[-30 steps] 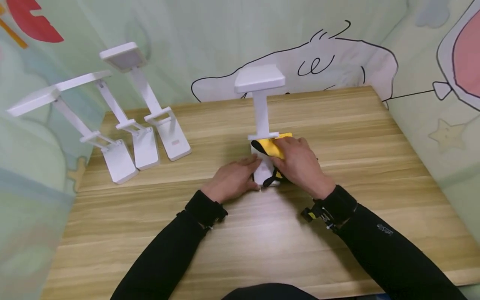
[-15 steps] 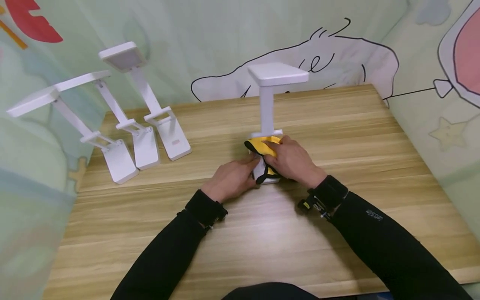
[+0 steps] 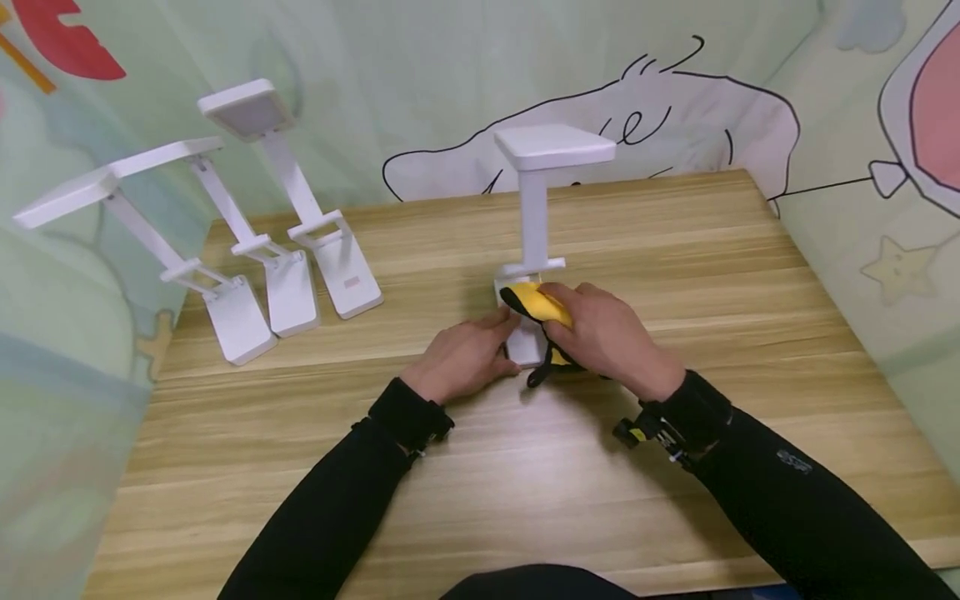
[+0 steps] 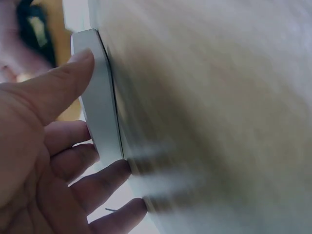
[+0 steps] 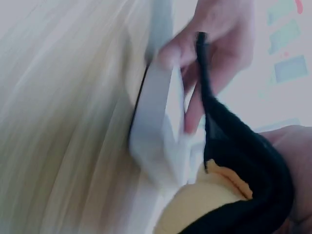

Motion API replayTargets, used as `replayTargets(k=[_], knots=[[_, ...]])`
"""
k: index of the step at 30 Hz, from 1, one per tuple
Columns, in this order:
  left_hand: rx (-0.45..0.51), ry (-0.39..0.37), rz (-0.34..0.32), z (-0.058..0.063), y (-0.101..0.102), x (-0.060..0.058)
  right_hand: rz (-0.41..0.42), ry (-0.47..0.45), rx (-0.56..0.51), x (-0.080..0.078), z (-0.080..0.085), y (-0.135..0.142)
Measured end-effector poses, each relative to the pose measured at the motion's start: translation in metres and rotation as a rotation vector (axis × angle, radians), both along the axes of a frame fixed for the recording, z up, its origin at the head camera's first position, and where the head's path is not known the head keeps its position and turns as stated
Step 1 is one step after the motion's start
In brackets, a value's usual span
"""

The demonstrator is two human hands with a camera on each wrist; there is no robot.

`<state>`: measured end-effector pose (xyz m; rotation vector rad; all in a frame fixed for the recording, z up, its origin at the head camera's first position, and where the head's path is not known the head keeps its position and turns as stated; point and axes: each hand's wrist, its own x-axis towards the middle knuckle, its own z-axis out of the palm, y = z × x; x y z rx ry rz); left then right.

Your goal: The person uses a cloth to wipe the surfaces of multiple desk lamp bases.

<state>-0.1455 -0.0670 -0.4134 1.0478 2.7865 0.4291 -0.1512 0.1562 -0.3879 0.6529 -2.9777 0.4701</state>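
A white folding desk lamp (image 3: 555, 148) stands mid-table, its base flat on the wood. My left hand (image 3: 461, 358) steadies that base from the left. In the left wrist view the thumb lies over the front edge of the lamp base (image 4: 97, 97), with the fingers along its side. My right hand (image 3: 611, 337) grips a yellow cloth with black edging (image 3: 542, 302) over the right part of the base. In the right wrist view the bunched cloth (image 5: 200, 207) is close to the near end of the base, its black edge sticking up.
Several similar lamps stand in a row at the left: one at the far left (image 3: 240, 321), a middle one (image 3: 291, 292) and one with its lamp head tilted up (image 3: 348, 275). A printed fabric backdrop (image 3: 337, 67) hangs behind the wooden table (image 3: 480, 500).
The cloth swept left over the lamp base, then back right with my right hand, uncovering the base's front. Earlier the lamp's head swung to the right. My left hand stayed put.
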Motion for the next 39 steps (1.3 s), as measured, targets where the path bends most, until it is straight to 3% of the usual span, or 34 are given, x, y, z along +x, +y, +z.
replayTargets(k=[2,5,10,14,19,22,25,28,30,33,39], knots=[[0.007,0.013,-0.01,-0.001,0.0,0.0,0.021,0.058,0.019,-0.005,-0.004,-0.008],[0.013,0.019,-0.03,-0.003,0.001,-0.001,-0.008,0.063,0.085,-0.015,-0.012,-0.015],[0.014,-0.007,-0.022,-0.002,-0.001,-0.002,0.056,-0.084,0.065,-0.025,-0.011,-0.011],[-0.025,-0.039,0.003,0.0,-0.006,-0.002,0.136,-0.217,0.01,-0.021,-0.006,-0.002],[-0.034,-0.048,-0.005,0.0,-0.008,-0.004,0.196,-0.292,0.042,-0.015,0.003,0.014],[-0.01,-0.053,-0.025,-0.001,-0.008,-0.006,0.19,-0.276,0.071,-0.016,0.011,0.019],[0.013,-0.04,-0.052,-0.001,-0.008,-0.007,0.121,-0.185,0.077,-0.021,0.011,0.017],[0.021,-0.031,-0.069,-0.001,-0.007,-0.009,0.047,-0.103,0.065,-0.029,-0.001,0.011],[0.025,-0.034,-0.07,-0.001,-0.007,-0.01,0.041,-0.081,0.065,-0.032,-0.009,0.008],[0.04,-0.042,-0.059,-0.001,-0.007,-0.01,0.074,-0.089,0.069,-0.033,-0.015,0.007],[0.072,-0.064,0.004,-0.003,-0.007,-0.011,0.223,-0.135,0.099,-0.019,-0.009,0.019]])
